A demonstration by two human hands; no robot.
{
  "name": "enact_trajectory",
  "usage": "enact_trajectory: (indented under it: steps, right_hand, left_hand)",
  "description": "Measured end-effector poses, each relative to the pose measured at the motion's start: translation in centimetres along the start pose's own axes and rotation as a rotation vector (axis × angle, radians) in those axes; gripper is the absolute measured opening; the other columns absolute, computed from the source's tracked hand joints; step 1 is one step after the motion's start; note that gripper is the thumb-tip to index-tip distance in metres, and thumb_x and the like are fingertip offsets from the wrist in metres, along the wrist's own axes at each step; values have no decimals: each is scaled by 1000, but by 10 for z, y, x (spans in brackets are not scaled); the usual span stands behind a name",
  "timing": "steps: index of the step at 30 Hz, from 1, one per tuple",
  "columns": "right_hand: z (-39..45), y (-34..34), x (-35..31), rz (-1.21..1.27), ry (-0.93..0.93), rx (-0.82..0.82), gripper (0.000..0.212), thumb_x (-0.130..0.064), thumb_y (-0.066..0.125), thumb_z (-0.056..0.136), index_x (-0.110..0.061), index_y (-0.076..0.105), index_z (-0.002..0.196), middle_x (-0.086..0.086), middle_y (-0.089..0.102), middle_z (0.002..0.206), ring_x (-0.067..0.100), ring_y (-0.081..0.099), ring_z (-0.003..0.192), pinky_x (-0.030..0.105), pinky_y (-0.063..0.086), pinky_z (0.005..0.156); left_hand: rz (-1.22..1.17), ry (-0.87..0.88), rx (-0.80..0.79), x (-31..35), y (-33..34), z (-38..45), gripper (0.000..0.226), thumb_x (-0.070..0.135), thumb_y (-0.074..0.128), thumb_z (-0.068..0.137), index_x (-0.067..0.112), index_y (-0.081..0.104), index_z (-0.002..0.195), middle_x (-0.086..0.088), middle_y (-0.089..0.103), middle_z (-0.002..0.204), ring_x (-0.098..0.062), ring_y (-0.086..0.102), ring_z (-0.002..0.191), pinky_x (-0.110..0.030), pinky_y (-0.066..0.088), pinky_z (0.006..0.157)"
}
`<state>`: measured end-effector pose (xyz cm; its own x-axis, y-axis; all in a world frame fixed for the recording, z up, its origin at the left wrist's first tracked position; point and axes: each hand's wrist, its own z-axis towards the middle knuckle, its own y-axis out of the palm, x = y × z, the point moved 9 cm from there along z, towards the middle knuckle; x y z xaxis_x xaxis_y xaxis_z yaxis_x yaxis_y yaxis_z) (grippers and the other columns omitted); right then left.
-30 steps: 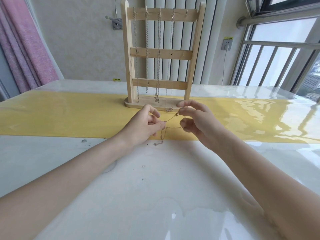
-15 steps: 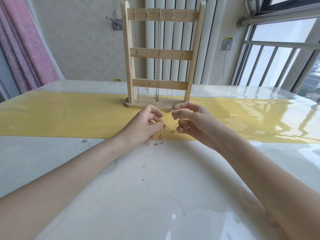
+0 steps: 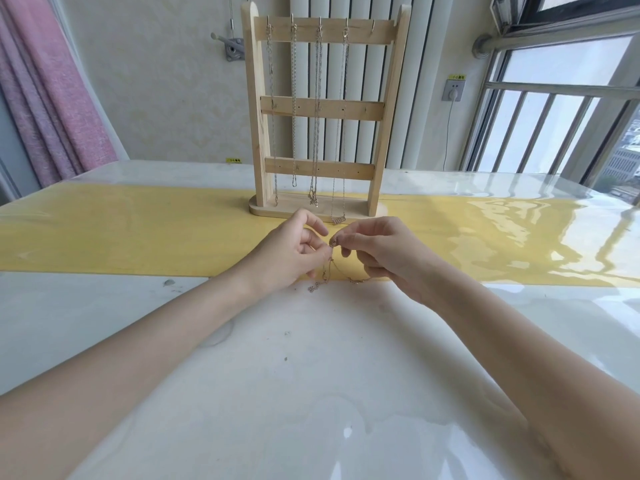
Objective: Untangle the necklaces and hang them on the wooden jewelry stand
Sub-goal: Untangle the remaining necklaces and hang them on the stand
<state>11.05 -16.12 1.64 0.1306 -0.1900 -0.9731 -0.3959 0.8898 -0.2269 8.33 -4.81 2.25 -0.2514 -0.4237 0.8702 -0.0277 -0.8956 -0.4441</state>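
Head view: a glossy white desk [image 3: 311,393] fills the near half, crossed by a wide yellow band [image 3: 121,230] under a clear, reflective cover. On the band's far edge stands the pale wooden jewelry stand [image 3: 322,109] with three crossbars; four thin metal chains [image 3: 317,98] hang from hooks on its top bar. Just near of its base, the left hand [image 3: 291,251] and right hand [image 3: 377,251] meet over the band's near edge, each with thumb and fingers pinching the thin tangled gold necklace [image 3: 329,271], whose loose ends trail onto the white desk. Behind, a cream wall, a white ribbed radiator [image 3: 349,77], a wall socket [image 3: 453,90], a pink curtain [image 3: 52,91] far left, and a barred window [image 3: 554,109] far right.
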Motion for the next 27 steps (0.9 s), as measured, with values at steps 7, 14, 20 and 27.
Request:
enact_trajectory:
  steps: [7, 14, 20, 27]
  right_hand:
    - [0, -1, -3, 56, 2, 44, 25, -6, 43, 98, -11, 53, 75, 4, 52, 67, 7, 24, 39, 16, 19, 39]
    - [-1, -2, 9, 173, 114, 40, 18, -6, 35, 96, -16, 42, 82, 9, 67, 76, 10, 23, 42, 17, 19, 37]
    - [-1, 0, 8, 240, 104, 13, 18, -5, 38, 97, -16, 42, 83, 12, 70, 82, 10, 19, 41, 16, 20, 35]
    - [0, 6, 8, 381, 101, -35, 20, -2, 38, 96, -16, 43, 82, 10, 67, 80, 8, 21, 39, 16, 18, 33]
  left_hand:
    - [-71, -47, 7, -4, 0, 0, 19, 6, 58, 89, 21, 46, 93, 5, 59, 78, -7, 50, 50, -25, 41, 63]
    - [-186, -109, 51, -10, -6, 1, 15, 3, 54, 90, 17, 48, 93, 4, 54, 75, -8, 48, 52, -19, 45, 55]
    - [-212, -181, 111, -18, -9, -1, 16, 0, 55, 88, 14, 47, 88, -1, 52, 71, -5, 53, 48, -19, 49, 51]
    - [-285, -250, 57, -19, 2, -2, 19, -6, 54, 86, 11, 48, 91, -4, 52, 68, -8, 49, 41, -17, 41, 41]
